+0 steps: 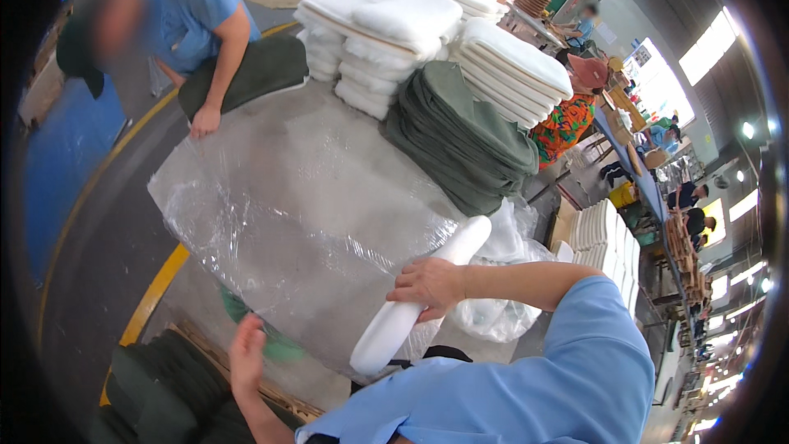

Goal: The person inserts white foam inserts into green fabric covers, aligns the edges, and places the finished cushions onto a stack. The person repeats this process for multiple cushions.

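Note:
My right hand [427, 284] grips the middle of a white roll [386, 333] that lies along the near right edge of a table. Clear plastic film [279, 197] is spread over the tabletop. My left hand [246, 353] is at the film's near edge with its fingers apart, next to a bit of green material [279, 347] under the film. Across the table a person in a blue shirt [193, 4] leans in, one hand [204, 122] resting on the film's far edge beside a dark green cushion [246, 70].
A stack of dark green pads [460, 136] and piles of white foam pads [386, 33] stand at the table's far right. Crumpled clear bags [501, 279] lie to the right. A yellow floor line [152, 296] runs at left. Other workers sit at benches at the far right.

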Action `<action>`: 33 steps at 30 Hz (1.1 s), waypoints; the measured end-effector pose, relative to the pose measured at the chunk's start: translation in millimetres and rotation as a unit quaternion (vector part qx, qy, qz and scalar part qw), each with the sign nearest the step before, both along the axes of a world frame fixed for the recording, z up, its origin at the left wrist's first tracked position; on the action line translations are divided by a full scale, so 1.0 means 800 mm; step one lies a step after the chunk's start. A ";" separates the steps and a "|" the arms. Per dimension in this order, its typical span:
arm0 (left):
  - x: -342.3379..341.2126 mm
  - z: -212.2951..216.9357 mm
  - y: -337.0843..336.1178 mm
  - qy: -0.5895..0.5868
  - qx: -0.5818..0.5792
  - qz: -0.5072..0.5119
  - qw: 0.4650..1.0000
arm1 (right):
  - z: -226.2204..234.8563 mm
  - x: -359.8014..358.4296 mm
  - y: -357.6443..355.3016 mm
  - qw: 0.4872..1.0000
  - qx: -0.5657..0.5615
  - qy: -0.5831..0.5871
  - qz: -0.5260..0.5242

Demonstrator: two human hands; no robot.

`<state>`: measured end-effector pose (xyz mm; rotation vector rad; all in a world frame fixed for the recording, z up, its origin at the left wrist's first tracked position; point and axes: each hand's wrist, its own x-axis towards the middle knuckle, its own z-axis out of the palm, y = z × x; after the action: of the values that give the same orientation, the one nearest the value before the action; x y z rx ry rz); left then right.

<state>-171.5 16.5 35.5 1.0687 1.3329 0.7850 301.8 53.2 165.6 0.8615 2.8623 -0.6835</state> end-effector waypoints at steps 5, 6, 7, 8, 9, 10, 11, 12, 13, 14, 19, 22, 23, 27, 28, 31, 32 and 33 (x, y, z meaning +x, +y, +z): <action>0.167 0.184 -0.029 0.100 0.209 -0.330 0.915 | -0.005 0.001 0.006 0.999 -0.022 -0.019 0.013; 0.196 0.191 -0.035 0.165 0.239 -0.350 0.891 | -0.007 -0.001 0.010 0.999 -0.031 -0.038 0.018; 0.224 0.196 -0.038 0.230 0.264 -0.371 0.860 | -0.008 -0.002 0.013 0.997 -0.040 -0.056 0.021; 0.250 0.199 -0.038 0.291 0.288 -0.390 0.825 | -0.005 -0.001 0.013 0.998 -0.035 -0.045 0.024; 0.272 0.201 -0.038 0.310 0.257 -0.395 0.826 | -0.002 0.000 0.013 0.999 -0.031 -0.035 0.028; 0.294 0.204 -0.038 0.329 0.227 -0.397 0.826 | 0.001 0.009 0.016 0.999 -0.024 -0.025 0.033; 0.312 0.204 -0.037 0.347 0.195 -0.398 0.827 | 0.001 0.023 0.020 0.998 -0.022 0.047 0.029; 0.325 0.199 -0.040 0.376 0.203 -0.379 0.821 | 0.002 0.037 0.025 0.992 -0.022 0.119 0.027; 0.333 0.189 -0.047 0.409 0.209 -0.359 0.812 | 0.002 0.051 0.035 0.980 -0.021 0.194 0.027; 0.343 0.188 -0.054 0.439 0.211 -0.345 0.802 | 0.005 0.071 0.050 0.976 -0.009 0.218 -0.004; 0.384 0.192 -0.062 0.493 0.206 -0.286 0.796 | 0.027 0.216 0.198 0.931 0.149 0.216 -0.254; 0.415 0.187 -0.047 0.495 0.208 -0.235 0.810 | 0.026 0.301 0.252 0.861 0.214 0.189 -0.420; 0.426 0.188 -0.044 0.497 0.202 -0.221 0.815 | 0.027 0.317 0.266 0.845 0.225 0.159 -0.458; 0.460 0.174 -0.035 0.504 0.170 -0.201 0.823 | 0.018 0.345 0.303 0.838 0.201 0.110 -0.495; 0.469 0.172 -0.036 0.504 0.159 -0.201 0.825 | 0.015 0.347 0.309 0.840 0.181 0.092 -0.503; 0.475 0.167 -0.033 0.498 0.150 -0.197 0.831 | 0.005 0.346 0.321 0.840 0.182 0.117 -0.498; 0.475 0.166 -0.033 0.496 0.150 -0.193 0.834 | 0.002 0.345 0.323 0.837 0.185 0.128 -0.499; 0.473 0.164 -0.034 0.499 0.156 -0.186 0.832 | -0.001 0.346 0.324 0.834 0.188 0.139 -0.500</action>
<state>207.2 -10.4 166.8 2.0966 1.7708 0.0867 578.6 312.3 164.8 2.5745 2.6055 -0.2609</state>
